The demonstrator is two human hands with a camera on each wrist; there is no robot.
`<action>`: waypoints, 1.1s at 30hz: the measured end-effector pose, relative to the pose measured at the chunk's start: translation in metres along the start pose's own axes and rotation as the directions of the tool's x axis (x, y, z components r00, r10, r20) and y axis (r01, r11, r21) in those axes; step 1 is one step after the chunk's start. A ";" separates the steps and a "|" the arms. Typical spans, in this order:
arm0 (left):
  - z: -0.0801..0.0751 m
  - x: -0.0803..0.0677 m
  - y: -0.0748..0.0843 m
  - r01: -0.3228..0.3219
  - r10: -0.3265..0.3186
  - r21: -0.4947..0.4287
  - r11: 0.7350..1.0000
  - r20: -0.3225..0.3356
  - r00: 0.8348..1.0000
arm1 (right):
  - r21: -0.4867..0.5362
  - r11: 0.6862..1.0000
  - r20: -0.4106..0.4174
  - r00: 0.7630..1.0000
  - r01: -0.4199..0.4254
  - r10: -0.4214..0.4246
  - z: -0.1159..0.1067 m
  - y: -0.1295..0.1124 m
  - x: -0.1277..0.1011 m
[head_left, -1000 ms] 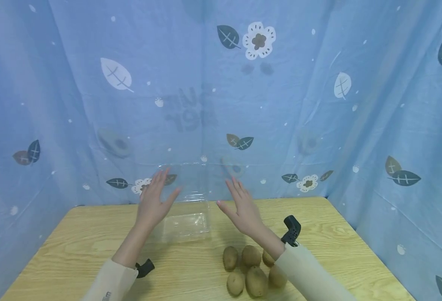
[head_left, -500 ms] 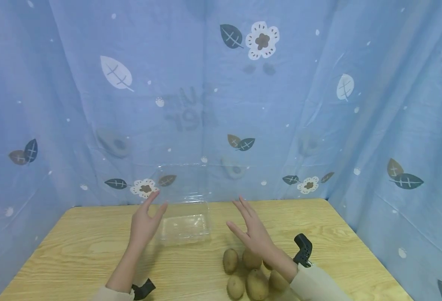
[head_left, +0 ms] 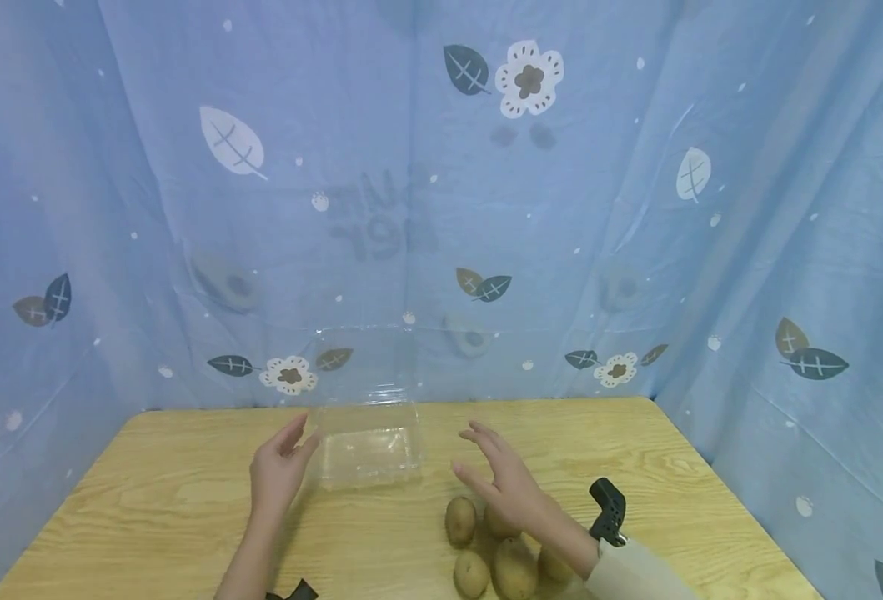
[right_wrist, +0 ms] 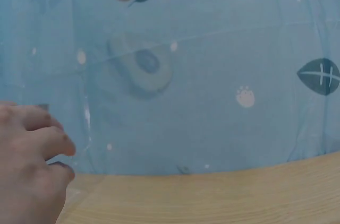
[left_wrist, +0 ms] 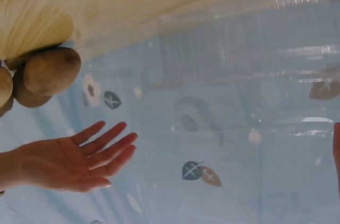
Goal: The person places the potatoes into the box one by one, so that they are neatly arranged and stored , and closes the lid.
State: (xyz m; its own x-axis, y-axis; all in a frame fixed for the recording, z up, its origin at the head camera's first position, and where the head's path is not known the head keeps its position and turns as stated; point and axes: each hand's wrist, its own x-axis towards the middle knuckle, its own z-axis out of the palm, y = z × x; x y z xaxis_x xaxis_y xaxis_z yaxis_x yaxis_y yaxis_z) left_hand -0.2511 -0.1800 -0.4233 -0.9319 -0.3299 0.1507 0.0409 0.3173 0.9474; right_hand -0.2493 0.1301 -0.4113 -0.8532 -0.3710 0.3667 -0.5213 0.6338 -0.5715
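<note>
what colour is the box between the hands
The box is clear, colourless plastic; the wooden table shows through it. Best seen in the head view.

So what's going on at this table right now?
A person sits at a light wooden table with both hands raised and open, holding nothing. The left hand hovers just left of an open clear plastic clamshell box, whose lid stands up against the blue curtain. The right hand hangs above a cluster of brown fuzzy kiwis at the near edge. The box looks empty, and all the kiwis lie on the table.
</note>
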 end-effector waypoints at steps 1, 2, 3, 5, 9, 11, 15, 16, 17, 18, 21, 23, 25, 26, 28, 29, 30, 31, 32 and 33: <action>0.000 -0.001 -0.001 0.009 -0.009 -0.015 1.000 -0.007 1.000 | -0.002 1.000 0.012 1.000 0.000 0.000 0.000 0.000 -0.001; 0.000 -0.001 -0.003 0.020 -0.020 -0.027 0.999 -0.012 1.000 | -0.007 1.000 0.022 1.000 0.002 -0.002 0.000 0.000 -0.001; 0.000 -0.001 -0.004 0.034 -0.035 -0.034 0.999 -0.009 0.999 | -0.011 1.000 0.030 1.000 0.007 -0.007 0.000 0.000 -0.001; -0.001 -0.002 -0.007 0.057 -0.057 -0.035 0.998 0.001 0.998 | -0.011 1.000 0.043 0.999 0.019 -0.019 0.001 0.000 -0.002; -0.003 0.001 -0.011 0.103 -0.103 -0.022 0.994 0.014 0.995 | -0.017 0.998 0.084 0.995 0.060 -0.058 0.002 0.001 -0.001; -0.005 0.002 -0.013 0.123 -0.123 -0.016 0.992 0.030 0.992 | -0.017 0.996 0.123 0.989 0.084 -0.081 0.002 0.001 0.000; -0.007 0.002 -0.016 0.149 -0.149 0.000 0.989 0.066 0.987 | -0.003 0.993 0.200 0.973 0.115 -0.112 0.003 0.001 0.003; -0.007 0.002 -0.016 0.152 -0.151 0.004 0.988 0.070 0.986 | 0.007 0.993 0.214 0.970 0.116 -0.115 0.003 0.001 0.004; -0.007 0.001 -0.017 0.155 -0.155 0.006 0.988 0.072 0.985 | 0.004 0.993 0.225 0.967 0.121 -0.119 0.002 0.000 0.004; -0.007 0.001 -0.018 0.157 -0.157 0.000 0.988 0.076 0.985 | 0.000 0.992 0.239 0.963 0.125 -0.121 0.001 0.000 0.004; -0.005 0.000 -0.019 0.163 -0.161 -0.014 0.987 0.085 0.983 | -0.034 0.986 0.295 0.945 0.160 -0.143 -0.001 0.000 0.004; -0.004 0.001 -0.019 0.165 -0.162 -0.031 0.986 0.091 0.983 | -0.065 0.979 0.340 0.927 0.193 -0.161 -0.003 -0.001 0.005; -0.003 0.001 -0.018 0.170 -0.166 -0.037 0.985 0.096 0.981 | -0.090 0.972 0.385 0.908 0.216 -0.166 -0.005 -0.003 0.007; -0.003 0.001 -0.018 0.176 -0.171 -0.042 0.984 0.096 0.981 | -0.101 0.970 0.406 0.900 0.219 -0.160 -0.006 -0.005 0.009; -0.003 0.002 -0.018 0.188 -0.183 -0.052 0.981 0.095 0.979 | -0.118 0.968 0.445 0.883 0.222 -0.148 -0.006 -0.008 0.012; -0.002 0.002 -0.018 0.195 -0.189 -0.056 0.979 0.093 0.978 | -0.126 0.968 0.465 0.875 0.219 -0.137 -0.007 -0.009 0.013; -0.003 0.002 -0.018 0.198 -0.191 -0.062 0.978 0.095 0.977 | -0.135 0.967 0.484 0.866 0.217 -0.127 -0.007 -0.010 0.015; -0.003 0.002 -0.019 0.202 -0.195 -0.067 0.977 0.096 0.976 | -0.137 0.967 0.502 0.857 0.215 -0.120 -0.008 -0.011 0.016; -0.003 0.002 -0.019 0.205 -0.198 -0.074 0.976 0.097 0.975 | -0.145 0.966 0.517 0.849 0.213 -0.110 -0.008 -0.011 0.017; -0.002 0.003 -0.020 0.209 -0.201 -0.079 0.975 0.100 0.975 | -0.153 0.965 0.532 0.841 0.211 -0.100 -0.008 -0.011 0.017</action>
State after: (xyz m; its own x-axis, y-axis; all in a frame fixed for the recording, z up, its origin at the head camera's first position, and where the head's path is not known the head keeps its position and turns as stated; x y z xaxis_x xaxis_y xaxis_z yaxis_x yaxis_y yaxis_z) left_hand -0.2535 -0.1893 -0.4411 -0.9523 -0.2967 -0.0716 -0.1264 0.1700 0.9773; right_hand -0.2582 0.1221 -0.3928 -0.6762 -0.7363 -0.0248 -0.6805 0.6372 -0.3619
